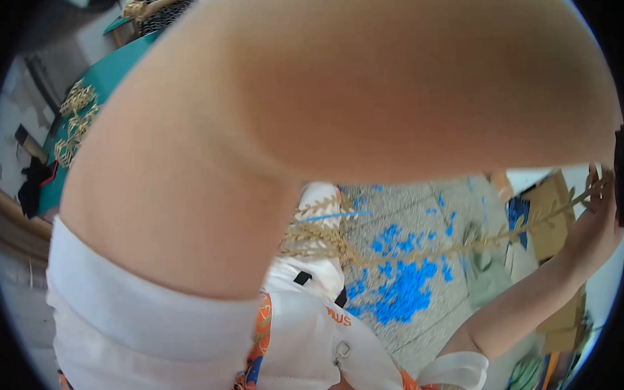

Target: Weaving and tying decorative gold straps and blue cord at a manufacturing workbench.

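My bent left arm (pixel 391 96) fills the upper part of the view, very close, and runs to the right edge. Its hand lies outside the picture. At the far right my right hand (pixel 602 202) is closed, with its fingers pinched on one end of a gold leaf garland (pixel 458 249). From there the garland stretches leftward in a shallow sag to my lap. A bunch of the same gold garland (pixel 320 236) rests on my white trousers (pixel 297 271). Part of this bunch is hidden behind my left arm.
Many bright blue scraps (pixel 401 291) litter the grey tiled floor (pixel 427 339). Cardboard boxes (pixel 551 242) stand at the right, near a pale green cloth or bag (pixel 486 271). At the left, a teal table (pixel 108 75) carries tangled gold garlands (pixel 76 131).
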`<state>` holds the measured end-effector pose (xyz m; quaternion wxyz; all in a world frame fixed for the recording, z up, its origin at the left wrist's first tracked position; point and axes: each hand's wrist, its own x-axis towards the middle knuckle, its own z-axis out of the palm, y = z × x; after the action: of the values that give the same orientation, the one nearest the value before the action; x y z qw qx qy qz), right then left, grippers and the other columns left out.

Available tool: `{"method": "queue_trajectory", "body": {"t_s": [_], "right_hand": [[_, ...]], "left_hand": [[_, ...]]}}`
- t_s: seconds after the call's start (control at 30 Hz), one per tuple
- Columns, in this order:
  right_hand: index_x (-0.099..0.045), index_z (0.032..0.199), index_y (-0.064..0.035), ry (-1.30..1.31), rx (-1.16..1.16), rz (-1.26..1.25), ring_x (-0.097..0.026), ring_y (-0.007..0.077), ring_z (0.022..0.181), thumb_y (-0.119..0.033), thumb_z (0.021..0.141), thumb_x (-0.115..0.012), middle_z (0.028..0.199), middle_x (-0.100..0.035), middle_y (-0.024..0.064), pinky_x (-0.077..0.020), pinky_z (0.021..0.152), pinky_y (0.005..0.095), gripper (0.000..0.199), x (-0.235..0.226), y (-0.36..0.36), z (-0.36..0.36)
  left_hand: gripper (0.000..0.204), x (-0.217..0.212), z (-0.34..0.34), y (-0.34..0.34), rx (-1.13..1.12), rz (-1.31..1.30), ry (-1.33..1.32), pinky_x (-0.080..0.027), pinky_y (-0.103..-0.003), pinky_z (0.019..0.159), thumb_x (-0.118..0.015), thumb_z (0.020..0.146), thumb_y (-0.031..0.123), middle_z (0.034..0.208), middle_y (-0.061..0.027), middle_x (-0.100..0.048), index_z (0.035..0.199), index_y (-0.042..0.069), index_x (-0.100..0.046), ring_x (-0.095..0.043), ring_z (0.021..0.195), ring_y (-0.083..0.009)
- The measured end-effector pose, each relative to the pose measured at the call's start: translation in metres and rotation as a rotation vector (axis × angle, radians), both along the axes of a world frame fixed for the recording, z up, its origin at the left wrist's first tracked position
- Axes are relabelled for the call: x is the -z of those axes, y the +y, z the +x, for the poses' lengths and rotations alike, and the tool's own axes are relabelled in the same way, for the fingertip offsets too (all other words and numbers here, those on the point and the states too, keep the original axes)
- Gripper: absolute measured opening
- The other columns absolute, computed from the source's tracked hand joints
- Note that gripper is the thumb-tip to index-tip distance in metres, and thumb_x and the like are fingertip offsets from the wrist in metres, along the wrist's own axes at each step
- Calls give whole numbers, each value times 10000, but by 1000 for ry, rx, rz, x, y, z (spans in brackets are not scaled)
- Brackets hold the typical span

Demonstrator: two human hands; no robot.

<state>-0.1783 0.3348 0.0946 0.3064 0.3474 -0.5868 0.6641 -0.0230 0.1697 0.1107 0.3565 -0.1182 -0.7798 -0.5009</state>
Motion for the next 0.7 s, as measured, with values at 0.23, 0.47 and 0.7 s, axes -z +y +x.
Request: {"method": "queue_trajectory", "body": {"t_s": [0.23, 0.47, 0.7], "right_hand": [[-492, 1106, 19, -184, 38, 95, -498, 107, 762, -235, 860, -494, 932, -550, 53, -384, 677, 187, 354, 29, 8, -40], [-479, 1133, -16, -469, -50, -234, -478, 130, 912, -268, 858, -491, 1051, -519, 52, -367, 806, 273, 374, 62, 142, -230], [-537, 1004, -25, -621, -77, -385, -500, 126, 824, -252, 847, -510, 888, -554, 25, -394, 783, 268, 277, 108, 224, -322]], "left_hand": [[541, 12, -50, -53, -126, -90, -140, -448, -377, 729, -445, 784, 470, 729, -202, -587, 810, -52, -587, -573, 756, -317], [184, 209, 138, -271, -915, -622, -586, -450, -361, 683, -570, 741, 208, 858, -104, -587, 860, 75, -612, -546, 798, -275], [288, 285, 154, -301, -811, -795, -752, -436, -363, 750, -582, 743, 197, 952, -62, -538, 1011, 97, -553, -493, 896, -261]]}}
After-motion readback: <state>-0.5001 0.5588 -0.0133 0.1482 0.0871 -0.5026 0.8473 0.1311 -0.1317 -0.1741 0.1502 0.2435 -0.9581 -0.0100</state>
